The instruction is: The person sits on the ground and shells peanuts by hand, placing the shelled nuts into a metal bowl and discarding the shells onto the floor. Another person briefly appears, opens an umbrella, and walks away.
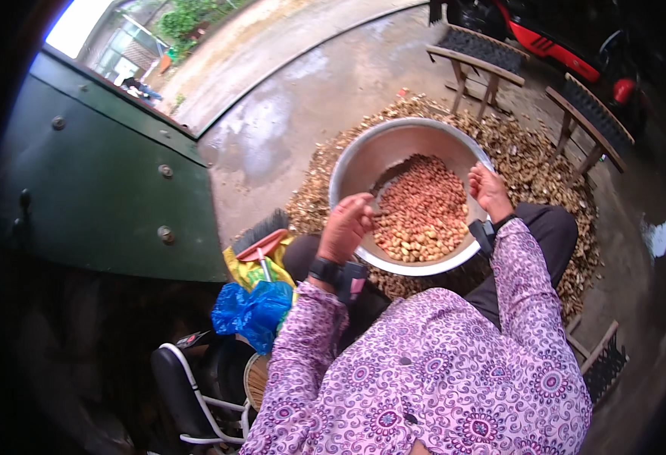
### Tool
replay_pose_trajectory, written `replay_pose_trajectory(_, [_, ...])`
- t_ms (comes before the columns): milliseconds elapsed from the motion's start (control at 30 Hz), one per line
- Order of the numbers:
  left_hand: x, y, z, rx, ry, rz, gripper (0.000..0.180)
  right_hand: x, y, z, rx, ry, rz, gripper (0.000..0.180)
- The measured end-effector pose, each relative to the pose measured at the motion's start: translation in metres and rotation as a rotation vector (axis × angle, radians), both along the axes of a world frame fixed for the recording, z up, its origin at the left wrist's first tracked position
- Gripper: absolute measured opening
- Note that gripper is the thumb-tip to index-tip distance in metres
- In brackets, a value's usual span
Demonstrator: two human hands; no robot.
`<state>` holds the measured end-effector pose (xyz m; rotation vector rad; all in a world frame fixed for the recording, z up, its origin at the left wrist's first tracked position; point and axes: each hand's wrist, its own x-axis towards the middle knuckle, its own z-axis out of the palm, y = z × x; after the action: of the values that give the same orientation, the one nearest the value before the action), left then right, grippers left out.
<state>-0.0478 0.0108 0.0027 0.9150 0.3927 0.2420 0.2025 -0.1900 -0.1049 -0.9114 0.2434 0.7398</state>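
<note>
A wide metal basin (355, 163) sits in front of my lap between my knees. Reddish shelled peanuts (431, 189) fill its middle, with pale unshelled peanuts (416, 244) heaped on the near side. My left hand (348, 225) is over the basin's left rim, fingers curled and pinched together. At the right rim is my right hand (489, 188), its fingers also closed. Whatever either hand holds is too small or hidden to make out. Both wrists wear dark bands.
Peanut shells (530, 152) lie thickly around the basin. Low stools (478, 61) and a red vehicle (553, 49) stand at the far right. To my left are a broom (261, 236), a blue plastic bag (253, 312), a white-framed chair (189, 387) and a green metal door (105, 167).
</note>
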Motion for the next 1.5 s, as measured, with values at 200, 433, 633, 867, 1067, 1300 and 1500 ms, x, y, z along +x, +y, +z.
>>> replay_pose_trajectory(200, [0.027, 0.013, 0.017, -0.050, -0.046, -0.057, 0.023, -0.014, -0.013, -0.026, -0.394, -0.135, 0.125, 0.019])
replay_pose_trajectory(433, [0.038, 0.020, -0.008, -0.116, 0.014, -0.080, 0.023, -0.024, -0.018, -0.080, -1.381, -1.277, 0.997, 0.026])
replay_pose_trajectory(633, [0.043, 0.017, -0.011, -0.141, 0.057, -0.087, 0.022, -0.029, -0.001, -0.078, -1.455, -1.125, 1.011, 0.028])
replay_pose_trajectory(867, [0.046, 0.016, -0.005, -0.125, 0.080, -0.128, 0.020, -0.035, 0.018, -0.082, -1.471, -0.922, 1.296, 0.044])
replay_pose_trajectory(1067, [0.056, 0.013, -0.006, -0.147, 0.072, -0.164, 0.021, -0.067, 0.043, -0.050, -1.262, -0.955, 1.283, 0.058])
replay_pose_trajectory(1300, [0.064, 0.008, -0.012, -0.149, 0.050, -0.201, 0.019, -0.074, 0.062, -0.042, -0.774, -0.917, 1.122, 0.044])
replay_pose_trajectory(1500, [0.058, 0.008, -0.003, -0.134, 0.113, -0.174, 0.020, -0.025, 0.030, -0.057, -1.486, -1.110, 0.974, 0.022])
